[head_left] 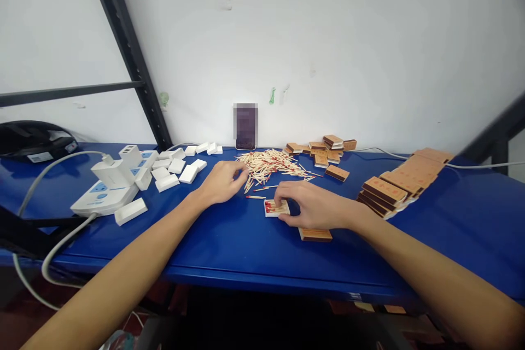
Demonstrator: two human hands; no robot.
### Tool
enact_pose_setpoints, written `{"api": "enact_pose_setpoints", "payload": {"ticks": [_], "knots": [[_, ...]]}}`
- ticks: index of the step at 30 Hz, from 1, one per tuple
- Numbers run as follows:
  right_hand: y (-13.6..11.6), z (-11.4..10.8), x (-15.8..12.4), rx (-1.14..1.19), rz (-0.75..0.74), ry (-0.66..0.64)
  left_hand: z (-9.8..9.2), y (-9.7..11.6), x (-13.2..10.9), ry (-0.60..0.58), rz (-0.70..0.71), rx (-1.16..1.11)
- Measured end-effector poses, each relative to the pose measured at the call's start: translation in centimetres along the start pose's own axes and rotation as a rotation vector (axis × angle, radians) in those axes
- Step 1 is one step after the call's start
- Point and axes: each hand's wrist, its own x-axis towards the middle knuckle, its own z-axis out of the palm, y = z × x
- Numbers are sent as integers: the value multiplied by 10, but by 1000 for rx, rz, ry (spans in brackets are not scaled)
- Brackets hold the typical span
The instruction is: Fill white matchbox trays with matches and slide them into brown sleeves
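Note:
A small white matchbox tray (pixel 268 213) holding red-tipped matches lies on the blue table. My right hand (pixel 314 205) grips it, thumb on the near edge and fingers over the far side and inside, covering its right end. Just behind sits a loose pile of matches (pixel 268 164), with single matches strewn at its front. At the pile's left edge is my left hand (pixel 223 181), fingers curled in toward the thumb; what lies between the fingertips, if anything, is hidden. A brown matchbox sleeve (pixel 315 234) rests partly under my right hand.
White empty-looking trays (pixel 177 166) lie on the left, beside a power strip (pixel 104 191) with chargers and cables. A phone (pixel 246 127) leans on the wall. Matchboxes are piled at the back (pixel 324 150); rows of matchboxes (pixel 418 172) lean over on the right.

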Motion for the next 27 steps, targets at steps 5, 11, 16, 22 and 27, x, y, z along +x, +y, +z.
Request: {"api": "enact_pose_setpoints", "payload": {"ticks": [5,11,16,22,27], "knots": [[5,-4,2,101,34,58,0,-2,2,25,-46,-125],[36,4,10,-15,140,166,4,3,2,-174,61,-63],[46,12,17,-37,131,134,-3,-2,0,-271,96,63],[45,16,28,27,104,174,-11,-9,-4,-324,140,118],[42,21,34,102,80,204,-9,-11,-5,-315,139,149]]}}
